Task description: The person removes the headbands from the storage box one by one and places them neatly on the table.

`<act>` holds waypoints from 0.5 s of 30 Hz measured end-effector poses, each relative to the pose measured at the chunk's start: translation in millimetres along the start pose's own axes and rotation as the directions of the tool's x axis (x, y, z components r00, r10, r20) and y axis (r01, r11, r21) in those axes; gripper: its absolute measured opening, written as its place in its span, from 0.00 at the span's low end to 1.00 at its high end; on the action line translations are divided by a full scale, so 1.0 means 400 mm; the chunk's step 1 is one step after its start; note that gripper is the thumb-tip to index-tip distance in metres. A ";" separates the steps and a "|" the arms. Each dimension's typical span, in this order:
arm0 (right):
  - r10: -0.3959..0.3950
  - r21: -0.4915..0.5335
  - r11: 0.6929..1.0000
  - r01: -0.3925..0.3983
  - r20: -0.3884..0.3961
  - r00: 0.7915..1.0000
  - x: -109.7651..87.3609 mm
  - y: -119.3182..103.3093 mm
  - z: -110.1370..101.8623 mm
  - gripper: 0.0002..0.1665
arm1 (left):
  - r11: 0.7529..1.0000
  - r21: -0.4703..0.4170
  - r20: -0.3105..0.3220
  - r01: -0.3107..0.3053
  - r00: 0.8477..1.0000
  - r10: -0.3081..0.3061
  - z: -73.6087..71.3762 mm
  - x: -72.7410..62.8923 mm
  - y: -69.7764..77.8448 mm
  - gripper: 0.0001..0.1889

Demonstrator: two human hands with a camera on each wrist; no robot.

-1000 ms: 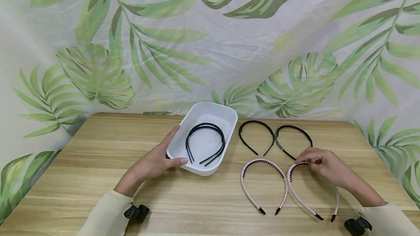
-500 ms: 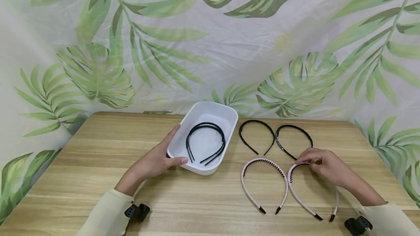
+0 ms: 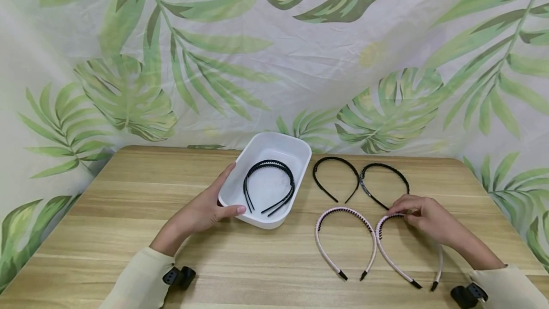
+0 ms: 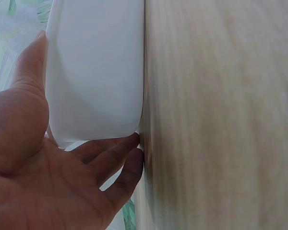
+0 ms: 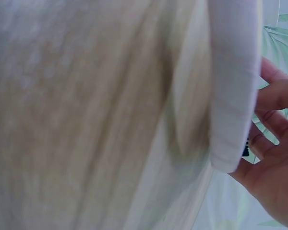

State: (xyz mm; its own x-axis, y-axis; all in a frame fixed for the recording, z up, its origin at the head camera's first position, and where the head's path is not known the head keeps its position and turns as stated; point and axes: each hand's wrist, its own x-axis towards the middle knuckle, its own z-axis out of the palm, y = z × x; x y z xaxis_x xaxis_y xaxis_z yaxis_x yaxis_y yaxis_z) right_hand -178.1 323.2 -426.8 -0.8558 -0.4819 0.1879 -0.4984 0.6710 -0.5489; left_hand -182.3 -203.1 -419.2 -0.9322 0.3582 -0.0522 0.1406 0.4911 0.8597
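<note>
My left hand [image 3: 201, 211] grips the near left corner of a white plastic box [image 3: 279, 143], its thumb over the rim. In the left wrist view the fingers [image 4: 116, 153] lie against the box's end wall, close to the tabletop. Inside the box are black toothed headbands [image 3: 270, 161], one overlapping another. Over at the right, my right hand [image 3: 429, 216] pinches the top of a pink headband [image 3: 378, 232] lying on the table. One leg of that headband looms blurred and pale in the right wrist view, beside the fingers; part of its arch is hidden behind the hand.
Left of the held headband lies another pink headband [image 3: 341, 210], its arch facing away. Behind them lie a plain black headband [image 3: 335, 159] and a black one with a glittery side [image 3: 378, 165]. A leaf-print cloth [image 3: 300, 70] hangs behind the wooden table [image 3: 150, 180].
Almost nothing differs. The right fingers have shifted very slightly on the pink headband; the left hand and the box stay where they were.
</note>
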 end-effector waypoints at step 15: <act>0.051 -0.009 0.999 -0.050 0.019 0.999 -0.002 -0.002 0.000 0.26 | 1.000 -0.011 0.005 0.011 1.000 -0.011 -0.001 0.001 0.003 0.59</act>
State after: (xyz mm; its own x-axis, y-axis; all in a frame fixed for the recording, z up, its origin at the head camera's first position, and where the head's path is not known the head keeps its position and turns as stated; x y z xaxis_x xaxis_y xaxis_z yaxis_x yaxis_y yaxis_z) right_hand -177.2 323.1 -426.5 -0.8771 -0.4582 0.1440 -0.4559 0.6997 -0.5501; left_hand -182.5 -202.6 -417.9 -0.9320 0.3566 -0.0644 0.1262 0.4861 0.8647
